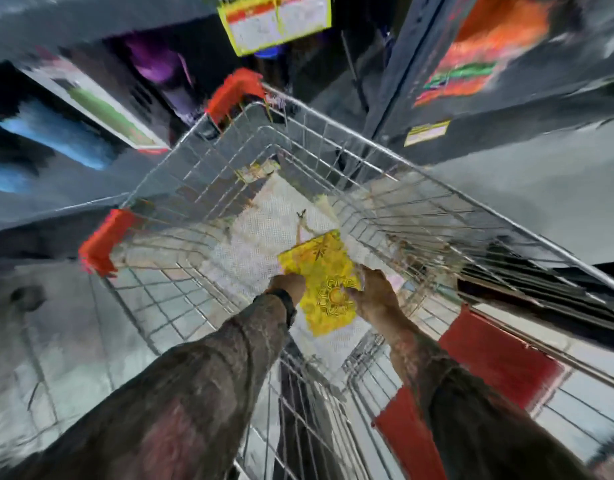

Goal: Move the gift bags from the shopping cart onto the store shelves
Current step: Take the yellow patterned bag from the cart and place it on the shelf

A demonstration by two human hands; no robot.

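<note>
We are in a store aisle, badly smeared by motion, with dark shelving [506, 81] rising ahead and to the right and a yellow-edged price tag [276, 20] hanging above the cart. Below us stands a wire shopping cart [367, 161] with red plastic corner guards [103, 242].

Inside the basket, near its middle, is a yellow gift bag [324, 282] printed with a gold floral medallion, lying flat and tilted, its cord handles stretching away from us. Our left hand [288, 284] sits at the bag's left edge, touching it, with a dark watch band at the wrist; the fingers are hidden behind the bag and the blur, so we cannot tell whether they are clamped on it. Our right hand [376, 289] grips the bag's right edge, thumb pressed onto the printed face near the medallion.

Under the yellow bag lie pale, white-patterned gift bags [264, 230] spread over the cart floor. Both our forearms reach down in dark, mottled sleeves [201, 375]. A red flap [495, 355] of the cart's child seat shows at lower right. The floor [540, 202] beyond is grey.
</note>
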